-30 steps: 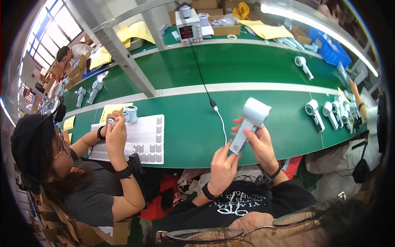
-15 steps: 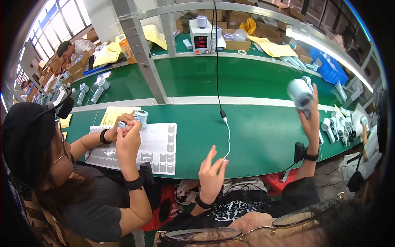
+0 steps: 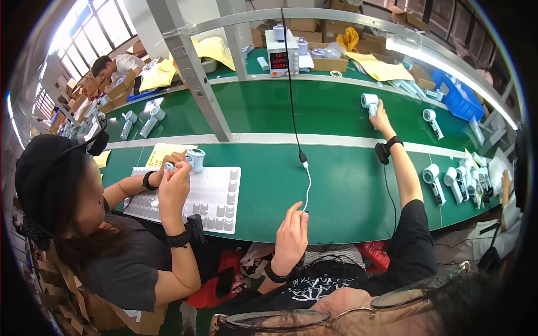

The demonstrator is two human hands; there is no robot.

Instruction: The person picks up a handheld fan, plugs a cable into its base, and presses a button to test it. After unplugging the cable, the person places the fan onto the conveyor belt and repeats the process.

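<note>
Green belts of a factory line are filling the view, split by a pale rail and crossed by a slanted grey post, with windows glaring at the upper left.

Much is being lost to the fisheye rim: the row of white handheld devices (image 3: 457,182) just right of the right forearm is being blurred toward the edge, and the yellow sheets (image 3: 381,68) and cardboard boxes (image 3: 314,25) beyond the far belt are being bent and cut off.

The right hand (image 3: 380,116) is being stretched far forward, its grip closed around the handle of a white handheld device (image 3: 370,102) that is being held at the far belt; whether the device is resting on the belt cannot be told. The left hand (image 3: 291,235) is being held near the worktop's (image 3: 347,201) near edge, fingers together, pinching the end of a white cable (image 3: 307,187) that is hanging from a black cord above it.

Left of that grip, a white tray (image 3: 213,185) is lying on the worktop, holding rows of small grey caps; many pockets are standing bare. A co-worker's hands (image 3: 174,173) are being held over it, beside a pale blue cylinder (image 3: 195,158) and a yellow sheet (image 3: 159,152).

Beyond the cord, a white power-supply box with red digits (image 3: 279,56) is standing on the far worktop. A blue bin (image 3: 459,101) is sitting right of the reaching grip, its contents hard to make out.
</note>
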